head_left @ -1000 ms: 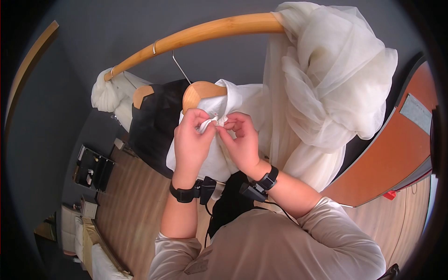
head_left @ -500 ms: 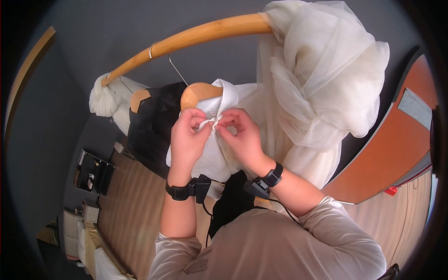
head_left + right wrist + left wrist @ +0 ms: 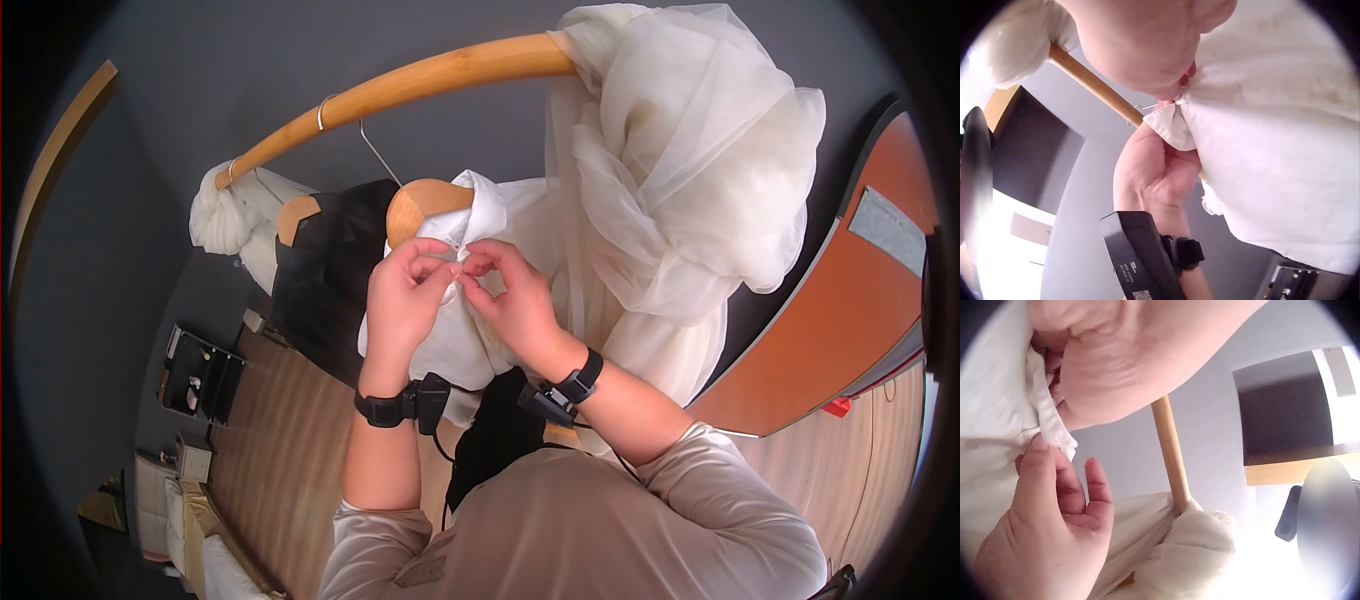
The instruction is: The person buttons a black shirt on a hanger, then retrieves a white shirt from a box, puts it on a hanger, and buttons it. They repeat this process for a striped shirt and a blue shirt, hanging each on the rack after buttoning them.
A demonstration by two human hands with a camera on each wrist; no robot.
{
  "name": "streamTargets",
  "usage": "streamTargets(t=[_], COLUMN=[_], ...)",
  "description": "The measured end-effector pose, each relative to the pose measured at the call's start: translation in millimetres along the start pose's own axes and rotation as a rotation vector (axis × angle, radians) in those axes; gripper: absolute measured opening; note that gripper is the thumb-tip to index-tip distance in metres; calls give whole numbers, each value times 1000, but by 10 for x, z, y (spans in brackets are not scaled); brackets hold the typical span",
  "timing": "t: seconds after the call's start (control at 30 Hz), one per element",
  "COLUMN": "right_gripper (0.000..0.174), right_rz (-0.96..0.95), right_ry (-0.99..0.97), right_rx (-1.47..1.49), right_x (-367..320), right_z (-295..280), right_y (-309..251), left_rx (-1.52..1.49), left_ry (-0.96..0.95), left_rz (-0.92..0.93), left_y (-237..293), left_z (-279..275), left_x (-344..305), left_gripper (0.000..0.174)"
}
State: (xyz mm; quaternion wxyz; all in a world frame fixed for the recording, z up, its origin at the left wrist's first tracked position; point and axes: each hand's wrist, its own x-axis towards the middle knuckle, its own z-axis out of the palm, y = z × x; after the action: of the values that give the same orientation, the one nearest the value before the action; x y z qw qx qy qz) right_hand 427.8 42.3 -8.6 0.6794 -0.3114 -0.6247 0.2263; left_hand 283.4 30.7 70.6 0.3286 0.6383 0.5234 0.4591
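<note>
A white shirt [image 3: 440, 350] hangs on a wooden hanger [image 3: 425, 205]. At its neck, just under the hanger, my left hand [image 3: 400, 300] pinches the cloth between thumb and fingers. From the other side my right hand [image 3: 522, 308] pinches the shirt front, its fingertips meeting the left ones. A pointed collar corner [image 3: 1057, 432] sticks out between the two hands in the left wrist view. The right wrist view has this corner lying over the left hand [image 3: 1154, 169]. My fingers largely hide the spot they work on.
A curved wooden rail [image 3: 440, 72] carries the hangers. Sheer white fabric [image 3: 690, 170] is bundled over its right end, with another white bundle [image 3: 222, 212] at the left end. A black garment [image 3: 330, 260] hangs left of the shirt. An orange-brown panel [image 3: 820, 310] stands at right.
Both hands stay at the shirt's neck. The fold of white cloth that stood up between the fingertips now shows less, and the fingertips are closer together. The view has shifted slightly.
</note>
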Motion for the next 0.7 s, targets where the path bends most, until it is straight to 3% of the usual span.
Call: streamTargets(t=[0.3,0.4,0.5,0.6,0.7], right_gripper=[34,36,39,40,38], right_rz=[38,118,349,674,852], right_ry=[86,39,70,80,134], right_rx=[109,211,746,961,908], right_x=[-44,-61,-69,-21,43], right_z=[71,75,101,60,60], right_y=[96,174,166,99,55], left_rx=[-229,-100,-121,-41,43], left_ry=[-6,-12,-25,1,-24], left_rz=[-76,-59,-17,15,19], left_y=[-23,29,-70,-72,-66], left_z=[-53,-3,-18,-3,16], left_x=[18,-17,2,-19,-37], left_gripper=[28,26,26,24,25])
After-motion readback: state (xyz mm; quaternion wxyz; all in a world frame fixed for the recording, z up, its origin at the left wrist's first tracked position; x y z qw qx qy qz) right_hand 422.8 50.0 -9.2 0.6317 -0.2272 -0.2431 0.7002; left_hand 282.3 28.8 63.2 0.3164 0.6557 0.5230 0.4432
